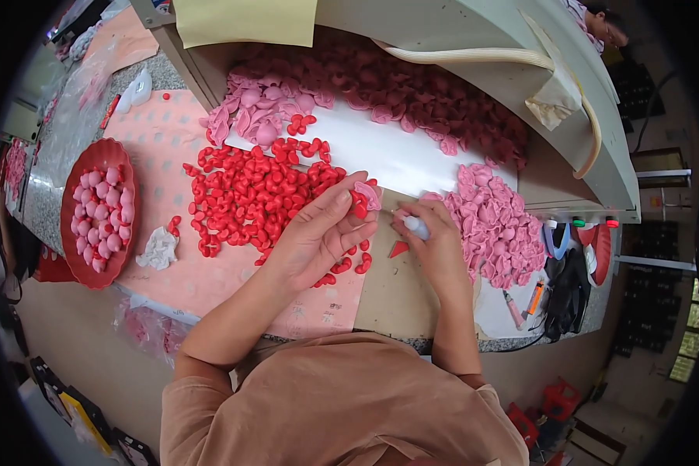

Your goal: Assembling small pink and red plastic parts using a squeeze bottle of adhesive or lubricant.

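Near the middle of the bench, my left hand (307,239) is raised with a small glossy red piece (359,205) and a pink shell-like piece (373,196) pinched at its fingertips. The two pieces touch; whether they are joined I cannot tell. Just to the right, my right hand (441,247) grips a small pale squeeze bottle (417,227), its tip pointing toward the pieces, apart from them. A large heap of red pieces (245,194) lies left of my left hand. A heap of pink shell-like pieces (502,225) sits right of my right hand.
More pink pieces (435,97) fill a grey hooded cabinet (474,19) at the back. A red scalloped tray (131,179) at left holds pink balls with red bits. Crumpled tissue (158,248) lies beside it. A small tube (513,309) and an orange cutter (535,297) lie at right.
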The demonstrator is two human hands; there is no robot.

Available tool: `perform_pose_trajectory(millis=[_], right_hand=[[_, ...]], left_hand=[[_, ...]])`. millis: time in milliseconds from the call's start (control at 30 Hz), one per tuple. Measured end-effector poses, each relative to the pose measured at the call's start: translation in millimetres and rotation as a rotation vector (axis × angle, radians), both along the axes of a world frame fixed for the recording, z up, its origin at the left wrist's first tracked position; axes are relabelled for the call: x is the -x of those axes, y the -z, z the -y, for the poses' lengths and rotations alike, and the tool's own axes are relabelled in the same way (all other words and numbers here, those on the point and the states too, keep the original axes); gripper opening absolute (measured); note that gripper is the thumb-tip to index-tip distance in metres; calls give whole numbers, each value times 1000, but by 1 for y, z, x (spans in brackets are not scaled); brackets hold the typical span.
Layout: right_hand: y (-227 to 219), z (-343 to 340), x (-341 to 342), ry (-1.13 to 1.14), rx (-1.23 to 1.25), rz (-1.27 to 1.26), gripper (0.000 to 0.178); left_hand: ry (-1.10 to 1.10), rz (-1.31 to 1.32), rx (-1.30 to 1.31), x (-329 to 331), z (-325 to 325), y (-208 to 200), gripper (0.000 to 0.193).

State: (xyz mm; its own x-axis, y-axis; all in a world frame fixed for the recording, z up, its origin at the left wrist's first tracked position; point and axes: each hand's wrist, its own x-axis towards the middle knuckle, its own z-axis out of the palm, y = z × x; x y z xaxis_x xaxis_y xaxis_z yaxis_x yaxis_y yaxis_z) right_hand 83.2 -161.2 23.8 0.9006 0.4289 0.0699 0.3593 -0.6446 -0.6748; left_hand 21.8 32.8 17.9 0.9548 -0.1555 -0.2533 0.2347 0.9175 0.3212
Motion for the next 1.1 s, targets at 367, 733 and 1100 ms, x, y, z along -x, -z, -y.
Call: perform_pose_trajectory(millis=[367,733,1100], right_hand=[[1,-2,12,67,21,70,26],[-11,2,16,96,-691,-526,31],[-6,-13,21,-77,-526,-91,35]], left_hand=[[11,-18,-5,-1,2,8,33],[82,56,-77,4,13,12,37],[95,27,-228,7,21,10,36]])
